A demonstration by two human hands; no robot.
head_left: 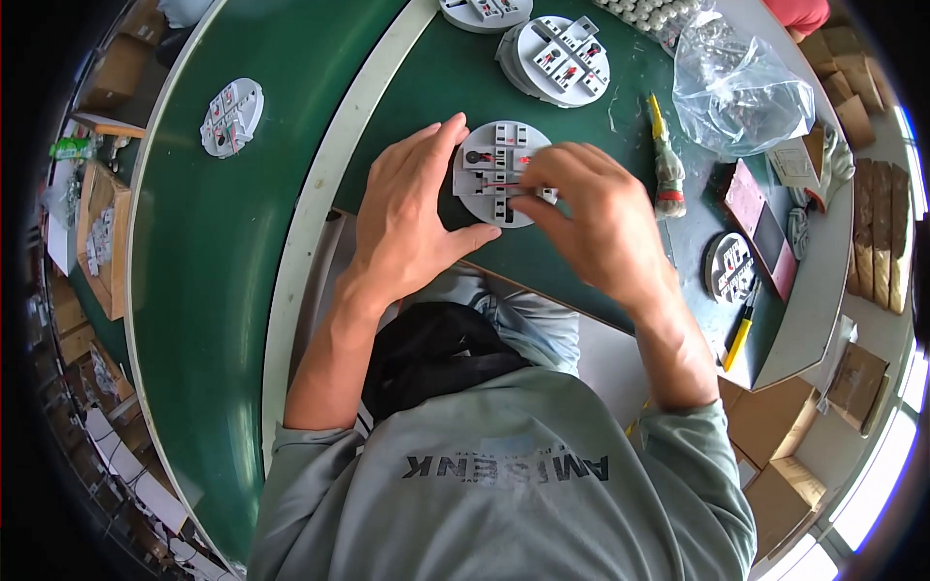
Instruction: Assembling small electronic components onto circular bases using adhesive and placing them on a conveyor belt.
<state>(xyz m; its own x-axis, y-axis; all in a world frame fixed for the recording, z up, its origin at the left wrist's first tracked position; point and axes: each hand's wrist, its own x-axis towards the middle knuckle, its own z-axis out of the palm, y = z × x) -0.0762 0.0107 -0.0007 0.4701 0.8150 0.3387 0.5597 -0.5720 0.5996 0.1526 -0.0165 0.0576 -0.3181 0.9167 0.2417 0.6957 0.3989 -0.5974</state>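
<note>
A round light-grey plastic socket-like module (492, 160) lies on the green work surface in front of me, with raised rectangular blocks, small dark slots and red parts. My left hand (402, 203) curves along its left side, fingers stretched out and thumb apart, the thumb touching or very near the lower rim. Over the module's right part, my right hand (603, 213) is closed in a pinch. A thin red wire (500, 184) runs across the module toward the pinching fingertips. The right hand hides the module's right edge and what exactly lies between the fingertips.
Stacked similar modules (562, 63) stand beyond. A clear plastic bag (741, 87), a yellow-tipped tool with a wrapped handle (666, 160), a pinkish-red box (760, 223), a dark-faced module (728, 266) and a yellow-handled tool (741, 339) lie right. Another module (232, 116) rests on the green belt (213, 290).
</note>
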